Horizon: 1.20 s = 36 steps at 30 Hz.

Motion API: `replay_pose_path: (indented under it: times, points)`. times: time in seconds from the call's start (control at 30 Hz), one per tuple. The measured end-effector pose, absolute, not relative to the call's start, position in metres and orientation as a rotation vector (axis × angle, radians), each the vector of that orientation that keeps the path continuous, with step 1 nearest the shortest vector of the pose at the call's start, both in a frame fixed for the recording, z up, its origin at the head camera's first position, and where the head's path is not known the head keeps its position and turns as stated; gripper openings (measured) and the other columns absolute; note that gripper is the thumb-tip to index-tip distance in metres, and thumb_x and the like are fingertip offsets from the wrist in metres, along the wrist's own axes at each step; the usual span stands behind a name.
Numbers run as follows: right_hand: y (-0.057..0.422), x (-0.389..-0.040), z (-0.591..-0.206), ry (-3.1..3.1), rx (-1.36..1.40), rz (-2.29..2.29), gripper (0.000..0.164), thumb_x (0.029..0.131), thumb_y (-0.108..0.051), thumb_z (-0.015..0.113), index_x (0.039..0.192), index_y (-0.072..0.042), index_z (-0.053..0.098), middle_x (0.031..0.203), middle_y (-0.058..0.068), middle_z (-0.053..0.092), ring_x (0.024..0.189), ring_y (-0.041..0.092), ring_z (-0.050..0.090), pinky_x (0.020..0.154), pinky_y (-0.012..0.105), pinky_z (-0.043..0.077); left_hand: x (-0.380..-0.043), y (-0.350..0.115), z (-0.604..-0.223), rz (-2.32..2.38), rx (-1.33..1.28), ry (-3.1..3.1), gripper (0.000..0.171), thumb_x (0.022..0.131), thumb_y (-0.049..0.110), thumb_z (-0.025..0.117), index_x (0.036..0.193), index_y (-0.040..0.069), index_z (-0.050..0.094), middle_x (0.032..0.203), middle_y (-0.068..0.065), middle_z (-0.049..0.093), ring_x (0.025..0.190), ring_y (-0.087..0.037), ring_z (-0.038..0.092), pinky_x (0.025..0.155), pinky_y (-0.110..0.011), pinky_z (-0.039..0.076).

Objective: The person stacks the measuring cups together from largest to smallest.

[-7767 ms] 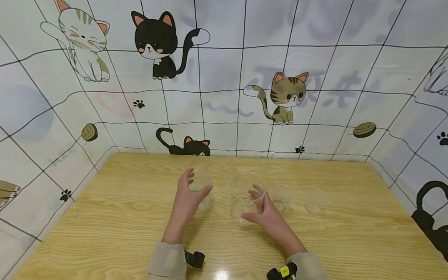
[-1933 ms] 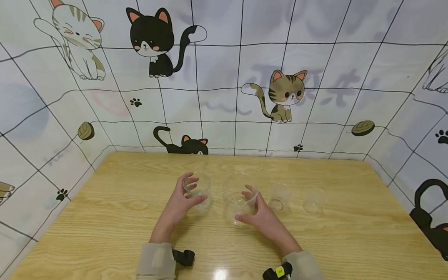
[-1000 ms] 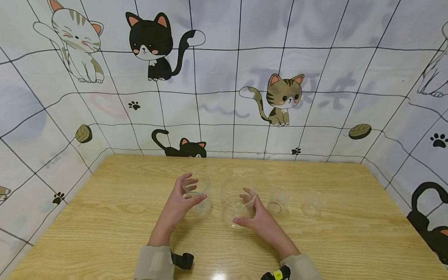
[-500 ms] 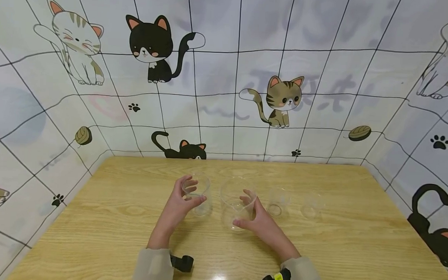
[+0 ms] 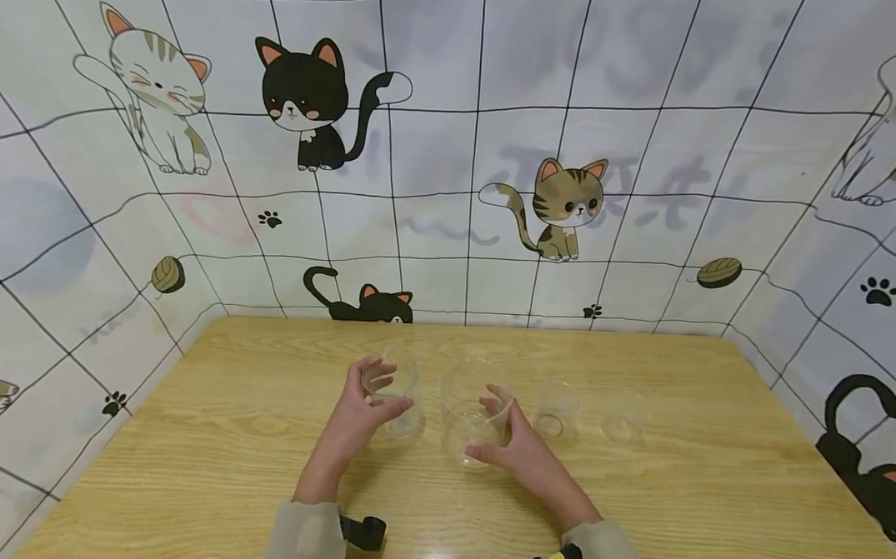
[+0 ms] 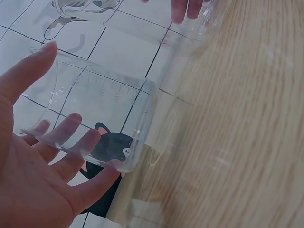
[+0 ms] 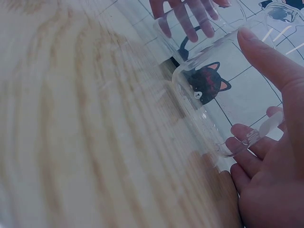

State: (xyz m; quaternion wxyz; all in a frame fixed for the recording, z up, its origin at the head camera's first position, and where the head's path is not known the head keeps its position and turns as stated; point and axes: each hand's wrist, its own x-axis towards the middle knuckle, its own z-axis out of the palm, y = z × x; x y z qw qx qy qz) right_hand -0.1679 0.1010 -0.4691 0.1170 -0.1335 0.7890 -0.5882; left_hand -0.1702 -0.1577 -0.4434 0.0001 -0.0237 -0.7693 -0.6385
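A clear glass beaker [image 5: 406, 424] stands upright left of the table's middle. My left hand [image 5: 358, 411] grips it, thumb on the near side and fingers round the far side. Printed measuring marks show on this beaker [image 6: 104, 92] in the left wrist view. Just to its right is a larger clear beaker [image 5: 461, 409] with a pouring lip. My right hand [image 5: 518, 439] holds that one from the right, the thumb in front and the fingers seen through the glass. In the right wrist view, the large beaker [image 7: 209, 126] sits down at the tabletop.
Two smaller clear glass vessels stand in a row to the right, a nearer one [image 5: 550, 424] and a fainter one [image 5: 622, 427]. The wooden table [image 5: 207, 469] ends against a cat-printed cloth wall [image 5: 435, 221]. Both wrists carry small black cameras.
Since the oldest frame, my left hand has moved slightly down and left, its fingers now round the beaker. My right hand stays on the large beaker. Lately only the head view tilts a little.
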Motion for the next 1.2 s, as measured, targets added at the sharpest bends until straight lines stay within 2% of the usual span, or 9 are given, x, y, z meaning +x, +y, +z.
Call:
replay_pose_path:
  times: [0.17,0.23,0.37,0.6,0.8,1.2]
  points:
    - [0.100,-0.159,-0.451,2.289,-0.381,-1.727,0.085,0.076,-0.020,0.075,0.142,-0.030,0.022,0.145,0.010,0.035,0.135,0.030,0.028,0.103,0.057,0.026,-0.170,-0.157,-0.443,-1.978,-0.085,-2.441,0.090,0.073,0.030,0.078,0.140,0.027,0.018,0.137,0.000,0.040,0.129,-0.022,0.037,0.093,-0.044,0.043]
    - [0.100,-0.162,-0.456,2.301,-0.383,-1.724,0.085,0.076,-0.022,0.075,0.141,-0.032,0.022,0.145,0.008,0.035,0.135,0.028,0.029,0.103,0.057,0.026,-0.170,-0.156,-0.443,-1.962,-0.091,-2.451,0.088,0.073,0.029,0.077,0.139,0.028,0.020,0.137,-0.001,0.039,0.130,-0.023,0.036,0.094,-0.046,0.042]
    - [0.102,-0.171,-0.476,2.328,-0.387,-1.724,0.087,0.074,-0.027,0.076,0.142,-0.034,0.021,0.144,0.002,0.036,0.134,0.025,0.030,0.103,0.056,0.028,-0.170,-0.156,-0.442,-1.948,-0.105,-2.450,0.086,0.073,0.027,0.077,0.138,0.028,0.022,0.138,-0.003,0.039,0.131,-0.025,0.035,0.099,-0.049,0.036]
    - [0.103,-0.170,-0.478,2.338,-0.406,-1.721,0.086,0.074,-0.029,0.076,0.141,-0.037,0.022,0.144,0.002,0.037,0.134,0.026,0.031,0.102,0.056,0.029,-0.171,-0.154,-0.445,-1.935,-0.120,-2.453,0.087,0.072,0.025,0.078,0.139,0.027,0.022,0.137,-0.001,0.039,0.131,-0.024,0.034,0.107,-0.053,0.023]
    - [0.102,-0.170,-0.478,2.335,-0.412,-1.729,0.086,0.074,-0.028,0.076,0.142,-0.034,0.022,0.143,0.003,0.038,0.133,0.026,0.032,0.103,0.057,0.028,-0.170,-0.155,-0.448,-1.928,-0.121,-2.471,0.090,0.072,0.025,0.078,0.140,0.024,0.020,0.138,-0.003,0.038,0.132,-0.027,0.033,0.108,-0.054,0.021]
    - [0.102,-0.170,-0.478,2.325,-0.388,-1.725,0.086,0.075,-0.028,0.076,0.142,-0.033,0.022,0.144,0.002,0.037,0.134,0.025,0.031,0.102,0.055,0.030,-0.169,-0.154,-0.448,-1.946,-0.146,-2.485,0.090,0.073,0.021,0.078,0.141,0.026,0.019,0.140,-0.004,0.036,0.134,-0.028,0.030,0.107,-0.054,0.021]
